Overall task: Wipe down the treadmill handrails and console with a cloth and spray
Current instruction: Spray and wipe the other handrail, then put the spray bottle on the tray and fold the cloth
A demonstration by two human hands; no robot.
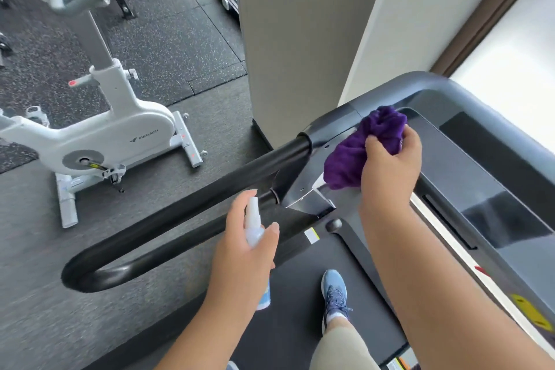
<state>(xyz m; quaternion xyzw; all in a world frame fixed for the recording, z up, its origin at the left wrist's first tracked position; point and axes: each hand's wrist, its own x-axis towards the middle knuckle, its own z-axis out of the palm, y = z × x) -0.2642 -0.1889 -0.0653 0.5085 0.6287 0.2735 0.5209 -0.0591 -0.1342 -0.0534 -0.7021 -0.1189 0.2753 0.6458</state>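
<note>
While right hand (390, 168) fingers clamp the purple cloth (357, 153) on the console (480, 177) corner at 1 o'clock, left hand (246, 246) fingers grip the spray bottle (254, 227); looks like early progress, handrail (180, 216) at 9 o'clock likely pending.

Purple cloth (357, 156) looks soft and nappy; handrail (168, 219) at nine o'clock of it is matt black. Spray bottle (253, 231) is translucent plastic; console (492, 177) is smooth and grey.

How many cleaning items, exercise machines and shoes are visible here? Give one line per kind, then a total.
Cleaning items: 2, purple cloth in right hand, spray bottle in left hand
Exercise machines: 2, treadmill, white exercise bike
Shoes: 1, blue shoe
Total: 5
</note>
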